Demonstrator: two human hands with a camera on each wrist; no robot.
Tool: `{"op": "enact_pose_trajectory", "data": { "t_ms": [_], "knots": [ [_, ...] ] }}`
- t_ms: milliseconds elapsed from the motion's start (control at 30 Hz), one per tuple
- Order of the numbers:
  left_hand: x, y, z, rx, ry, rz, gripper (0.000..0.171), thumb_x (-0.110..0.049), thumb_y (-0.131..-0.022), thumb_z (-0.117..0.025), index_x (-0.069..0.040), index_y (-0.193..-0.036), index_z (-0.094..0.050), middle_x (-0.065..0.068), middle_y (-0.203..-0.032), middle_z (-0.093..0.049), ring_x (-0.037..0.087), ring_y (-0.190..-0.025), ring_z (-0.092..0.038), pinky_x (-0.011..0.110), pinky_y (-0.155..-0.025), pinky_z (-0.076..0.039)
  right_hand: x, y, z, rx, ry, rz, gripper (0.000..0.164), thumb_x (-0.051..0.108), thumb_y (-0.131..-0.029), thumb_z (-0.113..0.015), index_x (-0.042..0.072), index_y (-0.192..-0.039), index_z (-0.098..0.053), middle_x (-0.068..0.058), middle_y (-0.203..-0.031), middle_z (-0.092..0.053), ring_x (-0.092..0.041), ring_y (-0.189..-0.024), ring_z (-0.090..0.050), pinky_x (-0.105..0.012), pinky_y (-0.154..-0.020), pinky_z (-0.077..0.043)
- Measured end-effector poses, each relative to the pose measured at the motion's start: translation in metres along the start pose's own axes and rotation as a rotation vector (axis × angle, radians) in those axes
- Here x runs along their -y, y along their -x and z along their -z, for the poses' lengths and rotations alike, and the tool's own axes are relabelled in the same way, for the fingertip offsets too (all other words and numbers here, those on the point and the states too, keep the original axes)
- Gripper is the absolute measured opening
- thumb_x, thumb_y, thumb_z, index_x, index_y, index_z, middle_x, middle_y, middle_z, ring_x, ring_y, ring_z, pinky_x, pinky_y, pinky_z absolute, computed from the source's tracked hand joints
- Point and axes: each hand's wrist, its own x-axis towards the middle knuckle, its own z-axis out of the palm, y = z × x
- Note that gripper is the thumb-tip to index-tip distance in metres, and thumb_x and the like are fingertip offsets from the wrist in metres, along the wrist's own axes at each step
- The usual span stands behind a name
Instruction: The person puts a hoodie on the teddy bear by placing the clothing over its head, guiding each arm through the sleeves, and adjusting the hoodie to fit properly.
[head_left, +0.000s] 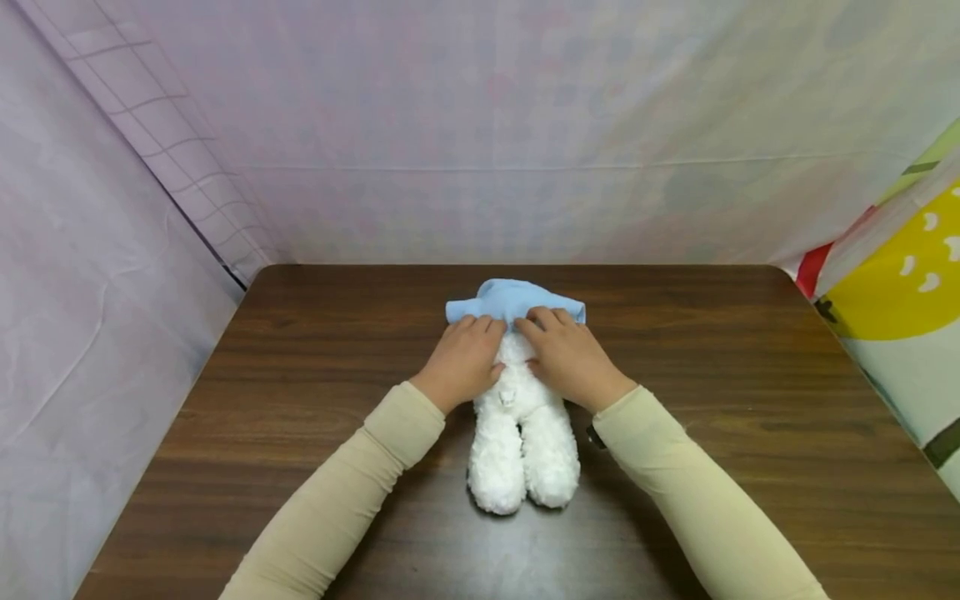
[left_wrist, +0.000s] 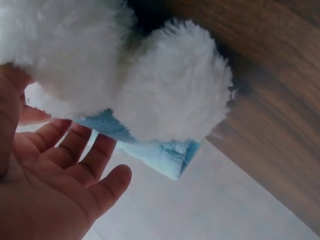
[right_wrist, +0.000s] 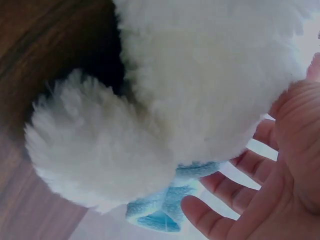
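A white plush toy (head_left: 517, 408) lies on the brown table with its two fluffy legs toward me and a small tail showing. A light blue garment (head_left: 517, 296) with short sleeves spreads over its far end, hiding whatever is beneath. From the left, my left hand (head_left: 468, 358) grips the garment's near edge with its fingers, thumb against the white fur. Opposite it, my right hand (head_left: 566, 354) holds the same edge on the right side. In both wrist views, the fingers reach to the blue cloth (left_wrist: 162, 152) beyond the plush.
The dark wood table (head_left: 300, 400) ends at a pale patterned curtain (head_left: 480, 150) behind it. Another white sheet (head_left: 90, 292) hangs at the left. A colourful cloth with a yellow shape (head_left: 907, 275) hangs at the right edge.
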Motion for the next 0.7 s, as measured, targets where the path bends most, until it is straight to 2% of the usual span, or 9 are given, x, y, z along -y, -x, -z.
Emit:
{"op": "enact_pose_trajectory", "data": {
  "t_ms": [133,300,533,700],
  "knots": [
    [0.0008,-0.0005,-0.0017,0.026,0.054,0.001,0.057,-0.029,-0.093,-0.071,0.002,-0.137,-0.051,0.016,-0.126,-0.057,0.03,-0.112,-0.055,0.041,-0.096,-0.046,-0.0012,-0.0022,0.0013,0.016,-0.032,-0.014,0.059,0.023,-0.089,-0.077,0.004,-0.14,-0.054,-0.018,-0.137,-0.052,-0.038,-0.122,-0.049,-0.054,-0.092,-0.048],
    [0.0031,-0.0003,-0.0043,0.025,0.111,-0.002,0.06,-0.025,-0.094,-0.071,0.006,-0.14,-0.048,0.019,-0.133,-0.056,0.031,-0.123,-0.053,0.04,-0.106,-0.04,-0.0022,-0.0053,0.0004,0.002,-0.102,0.0,0.054,0.017,-0.088,-0.078,0.0,-0.134,-0.056,-0.018,-0.129,-0.059,-0.038,-0.116,-0.052,-0.05,-0.101,-0.04],
    [0.0043,0.0012,-0.0053,-0.051,0.116,-0.018,0.041,-0.025,-0.092,-0.074,-0.002,-0.123,-0.059,0.01,-0.112,-0.063,0.026,-0.102,-0.059,0.038,-0.094,-0.046,-0.0045,-0.0031,-0.0026,-0.018,-0.143,0.014,0.04,0.012,-0.087,-0.077,0.001,-0.122,-0.059,-0.013,-0.114,-0.063,-0.032,-0.099,-0.054,-0.046,-0.089,-0.045],
    [0.005,0.0047,-0.0084,-0.127,0.134,-0.042,0.02,-0.02,-0.092,-0.074,-0.008,-0.096,-0.059,0.003,-0.088,-0.062,0.021,-0.078,-0.054,0.033,-0.075,-0.045,-0.0063,0.0005,-0.0046,-0.053,-0.141,0.011,0.02,0.013,-0.088,-0.077,0.011,-0.104,-0.064,-0.004,-0.1,-0.066,-0.026,-0.087,-0.053,-0.046,-0.079,-0.044]
  ]
}}
